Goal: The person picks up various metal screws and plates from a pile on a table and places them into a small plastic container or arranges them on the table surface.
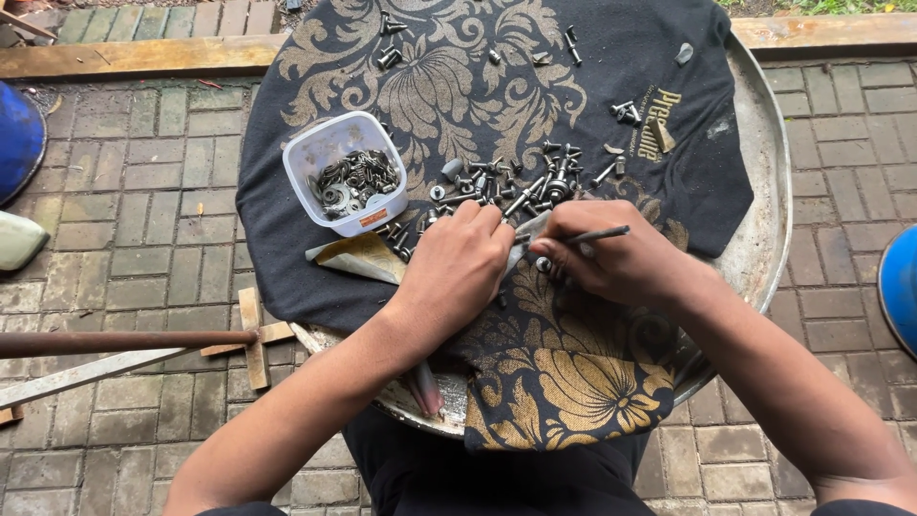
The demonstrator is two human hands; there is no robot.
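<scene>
Blue drum (19, 134), rusty pipe (115, 340) and wooden cross (254, 334) on brick paving (143, 220).

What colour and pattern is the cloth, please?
The cloth is black with gold floral print, in the head view.

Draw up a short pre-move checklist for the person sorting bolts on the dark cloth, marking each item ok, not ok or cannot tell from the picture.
1. Right hand has a grip on the long thin bolt: ok, pinched between its fingers.
2. Left hand rests on the dark cloth beside the pile of bolts: ok.
3. Plastic tub upright and open, with washers inside: ok.
4. Cloth fully on the round metal tray: not ok, it hangs over the near rim.
5. All hardware gathered: not ok, strays lie near the far edge.
6. What the left hand holds: cannot tell, fingers hide it.
</scene>
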